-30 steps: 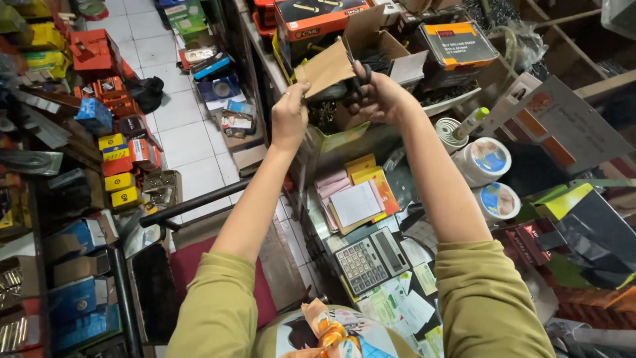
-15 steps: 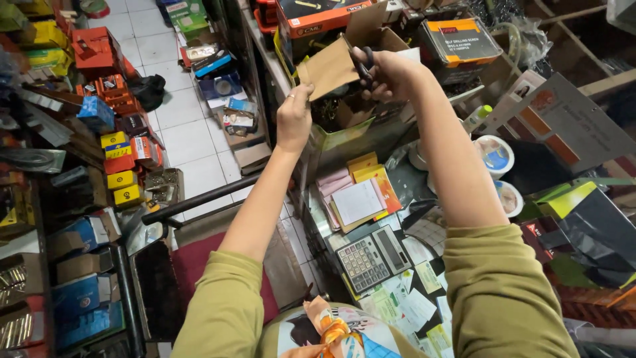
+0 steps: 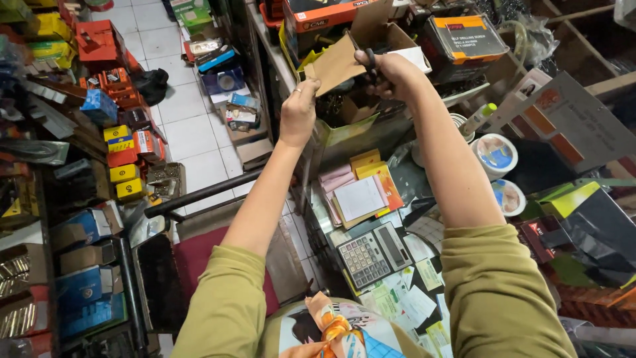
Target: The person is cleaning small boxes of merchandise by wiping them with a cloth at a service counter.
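Cardboard piece (image 3: 338,64), one, is held up above the cluttered worktop (image 3: 397,179): pinched at its lower corner by the left hand (image 3: 299,113), while one pair of scissors (image 3: 368,61) is gripped in the closed right hand (image 3: 392,74). One calculator (image 3: 375,253) lies below.

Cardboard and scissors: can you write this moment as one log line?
left hand: pinching brown cardboard piece | right hand: holding scissors at cardboard edge | below: calculator, paper pads
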